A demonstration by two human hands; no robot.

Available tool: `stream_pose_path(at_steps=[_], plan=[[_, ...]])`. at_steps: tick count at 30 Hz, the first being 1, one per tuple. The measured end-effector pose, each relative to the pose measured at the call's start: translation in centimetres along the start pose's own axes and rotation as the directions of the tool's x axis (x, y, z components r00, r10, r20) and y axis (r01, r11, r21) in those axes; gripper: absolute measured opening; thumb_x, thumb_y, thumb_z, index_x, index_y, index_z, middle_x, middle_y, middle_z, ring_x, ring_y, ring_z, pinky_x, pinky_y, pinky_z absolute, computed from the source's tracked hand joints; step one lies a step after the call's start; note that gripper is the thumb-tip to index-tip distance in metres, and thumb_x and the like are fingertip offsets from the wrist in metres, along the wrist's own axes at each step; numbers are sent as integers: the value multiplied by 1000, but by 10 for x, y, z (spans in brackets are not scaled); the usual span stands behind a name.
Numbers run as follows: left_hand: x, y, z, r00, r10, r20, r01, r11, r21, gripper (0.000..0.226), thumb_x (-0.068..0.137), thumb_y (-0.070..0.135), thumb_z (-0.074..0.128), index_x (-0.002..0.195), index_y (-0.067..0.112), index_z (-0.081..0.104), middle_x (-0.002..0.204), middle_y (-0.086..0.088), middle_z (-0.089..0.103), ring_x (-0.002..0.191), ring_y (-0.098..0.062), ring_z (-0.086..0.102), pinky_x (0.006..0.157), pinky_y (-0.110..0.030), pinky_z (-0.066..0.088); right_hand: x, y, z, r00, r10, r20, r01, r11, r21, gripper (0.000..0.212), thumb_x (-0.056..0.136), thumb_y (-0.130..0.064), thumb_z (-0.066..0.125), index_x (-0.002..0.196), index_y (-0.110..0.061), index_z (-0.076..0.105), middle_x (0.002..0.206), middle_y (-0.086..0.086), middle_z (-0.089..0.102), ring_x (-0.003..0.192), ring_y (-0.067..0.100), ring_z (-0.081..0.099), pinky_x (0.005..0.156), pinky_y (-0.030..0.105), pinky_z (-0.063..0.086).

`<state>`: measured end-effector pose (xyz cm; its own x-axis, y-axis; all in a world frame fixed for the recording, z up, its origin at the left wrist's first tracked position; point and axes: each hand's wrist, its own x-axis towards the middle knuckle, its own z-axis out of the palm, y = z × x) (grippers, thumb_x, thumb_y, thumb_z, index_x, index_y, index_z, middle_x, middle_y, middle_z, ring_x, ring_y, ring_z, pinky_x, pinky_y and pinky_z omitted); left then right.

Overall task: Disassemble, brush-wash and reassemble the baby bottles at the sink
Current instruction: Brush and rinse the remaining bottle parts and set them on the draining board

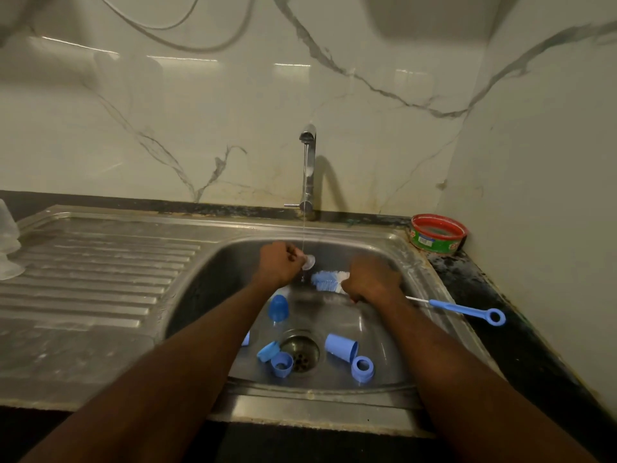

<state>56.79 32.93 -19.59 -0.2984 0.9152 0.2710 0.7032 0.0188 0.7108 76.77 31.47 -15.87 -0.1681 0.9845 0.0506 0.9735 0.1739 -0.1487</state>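
1. While water runs thin from the tap [307, 138], the left hand [278, 262] pinches a clear teat [309, 262] under the stream, fingers curled round its near side.
2. Just right of it, the right hand [372, 277] is closed round the brush [329, 281]; blue and white bristles stick out toward the teat, close to it but not clearly touching.
3. Judging by its look, the teat is soft, light and wet, so it will likely squash and slip. A hold at the thicker base flange should be firmer than one at the tip, and it leaves the inside free for bristles.
4. Loose blue parts lie in the sink [414, 282] around the drain [300, 350]: a domed cap [277, 307] toward the back left, a tall cap [341, 348] on its side to the right, a ring [363, 365] just beside that, and two collars [275, 357] at the drain's left edge.
5. These parts look like hard, light plastic; wet, they may skid on steel, so gripping across the outer wall seems safer than pinching a rim.
6. A thin blue brush [464, 309] lies on the sink's right rim, its loop end over the dark counter [500, 329]. It probably suits the teat's narrow tip.
7. Clear pieces [8, 242] stand at the far left of the drainer [100, 279]; whether they are bottles I cannot tell.
8. A red-rimmed tub [437, 233] sits in the back right corner.
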Motion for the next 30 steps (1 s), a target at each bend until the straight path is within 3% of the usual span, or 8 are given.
stream_pose_path(at_steps=[2,5,11,15,19,23,26,30], plan=[[3,5,2,999,-9,-52,4,996,-90,16,94,26,70,95,10,66,87,-3,67,81,-13,64,69,-15,48,1,0,2,1000,4,-6,-4,1000,9,24,87,-24,67,111,-18,66,105,3,64,101,24,62,80,37,48],[13,2,9,994,-93,52,104,955,-279,22,99,26,62,103,4,58,97,-15,69,83,-26,73,75,-39,63,3,0,2,1000,-10,-10,11,1000,15,25,90,-27,65,113,-20,66,111,3,66,104,24,62,81,36,47],[17,6,12,962,-206,177,271,669,-692,31,96,21,68,116,-3,63,103,-18,67,83,-18,68,78,-30,60,5,1,5,1000,-20,-21,20,1000,-7,28,90,-27,66,118,-19,66,115,5,65,107,24,62,83,35,47],[10,2,6,977,-164,136,213,708,-674,31,90,21,75,115,7,64,108,-11,69,96,-23,69,71,-25,59,6,1,8,998,-25,-49,25,1000,-16,32,94,-29,63,124,-19,61,122,5,62,113,24,59,89,36,47],[12,15,-2,989,-143,45,137,738,-660,29,84,22,82,109,12,70,99,-4,72,91,-17,70,68,-19,58,7,1,10,999,-14,-49,14,1000,-1,29,94,-30,64,122,-19,62,120,4,63,110,23,60,89,36,47],[16,18,-1,987,-139,85,160,728,-666,28,92,20,73,118,12,71,108,-8,73,93,-16,69,76,-26,59,7,2,7,998,-32,-54,31,999,-8,31,95,-34,61,122,-19,63,120,6,64,107,24,61,81,34,44],[15,9,4,987,-161,19,140,789,-599,16,91,17,73,107,14,73,103,-10,75,90,-17,72,81,-31,61,6,1,3,993,-46,-106,49,999,24,36,95,-36,62,126,-17,61,123,7,64,109,25,62,84,35,47],[10,2,13,972,-231,37,214,817,-536,30,85,12,79,111,12,65,107,-7,69,98,-20,69,81,-32,61,4,-3,-2,986,-29,-163,38,998,50,36,97,-38,60,125,-16,62,120,8,67,106,25,64,79,34,46]])
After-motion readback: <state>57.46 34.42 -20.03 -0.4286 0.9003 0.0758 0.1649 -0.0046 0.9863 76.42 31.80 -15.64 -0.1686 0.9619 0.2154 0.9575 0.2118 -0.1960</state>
